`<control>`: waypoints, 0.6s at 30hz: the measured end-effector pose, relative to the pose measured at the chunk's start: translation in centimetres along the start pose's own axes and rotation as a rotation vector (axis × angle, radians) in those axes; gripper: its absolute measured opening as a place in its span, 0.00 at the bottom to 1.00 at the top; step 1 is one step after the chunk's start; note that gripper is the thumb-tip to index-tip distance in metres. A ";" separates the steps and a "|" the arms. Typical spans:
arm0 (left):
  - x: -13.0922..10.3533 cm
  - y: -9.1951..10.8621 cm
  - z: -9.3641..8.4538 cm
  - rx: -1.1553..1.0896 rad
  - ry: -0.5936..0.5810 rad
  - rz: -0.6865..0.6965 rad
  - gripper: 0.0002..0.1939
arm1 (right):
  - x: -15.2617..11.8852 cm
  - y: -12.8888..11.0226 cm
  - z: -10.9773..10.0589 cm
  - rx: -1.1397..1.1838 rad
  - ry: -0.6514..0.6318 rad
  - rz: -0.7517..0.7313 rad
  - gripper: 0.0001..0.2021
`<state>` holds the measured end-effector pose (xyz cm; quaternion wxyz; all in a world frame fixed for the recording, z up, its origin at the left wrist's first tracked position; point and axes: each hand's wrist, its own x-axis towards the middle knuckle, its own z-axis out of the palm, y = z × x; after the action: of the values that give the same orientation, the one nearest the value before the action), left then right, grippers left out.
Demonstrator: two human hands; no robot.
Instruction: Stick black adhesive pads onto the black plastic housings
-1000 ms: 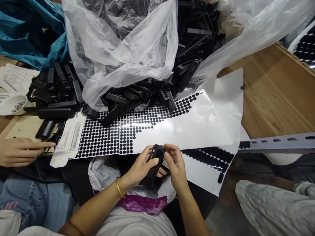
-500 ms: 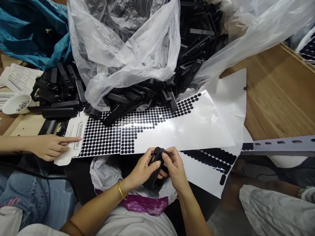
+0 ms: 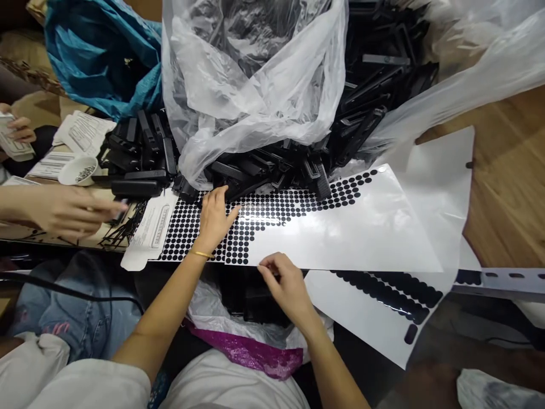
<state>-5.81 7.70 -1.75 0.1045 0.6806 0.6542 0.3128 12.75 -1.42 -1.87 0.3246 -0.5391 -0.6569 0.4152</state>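
Observation:
My left hand (image 3: 216,218) reaches over a white sheet of round black stickers (image 3: 332,241), thumb spread away from the fingers. Its fingertips touch or hover at a pile of black plastic parts (image 3: 255,167) with textured strips. My right hand (image 3: 284,279) is at the sheet's lower edge, thumb and forefinger tips together; what lies between them, if anything, I cannot make out. Below it, black parts (image 3: 247,298) lie in an open bag with a purple band (image 3: 255,349) on my lap.
A large clear plastic bag (image 3: 264,85) stands behind the pile. To the left are a white bowl of small metal pieces (image 3: 80,170), a printed card (image 3: 155,224) and a co-worker's blurred hand (image 3: 72,210). Another sticker sheet (image 3: 361,318) hangs at the right.
The black part is out of my hands. My left hand has moved up and forward to the pile, my right to the sheet's edge. The co-worker's hand has left the printed card.

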 end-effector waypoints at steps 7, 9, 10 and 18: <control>2.9 -2.2 1.5 0.388 -0.031 -0.018 0.16 | 1.8 0.6 5.4 -0.587 0.061 -0.245 0.03; 2.6 -2.2 1.4 0.363 -0.021 -0.003 0.16 | 2.0 0.9 5.5 -0.616 0.058 -0.261 0.03; 2.5 -2.4 1.3 0.336 -0.011 0.004 0.17 | 2.1 0.9 5.5 -0.609 0.051 -0.261 0.04; 2.4 -4.4 -0.6 0.061 0.001 -0.061 0.02 | 1.9 0.4 3.8 -0.189 -0.018 -0.137 0.06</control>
<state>-9.90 10.34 -2.97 0.0928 0.6631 0.6840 0.2896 9.15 -0.26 -3.94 0.2942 -0.5175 -0.7312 0.3331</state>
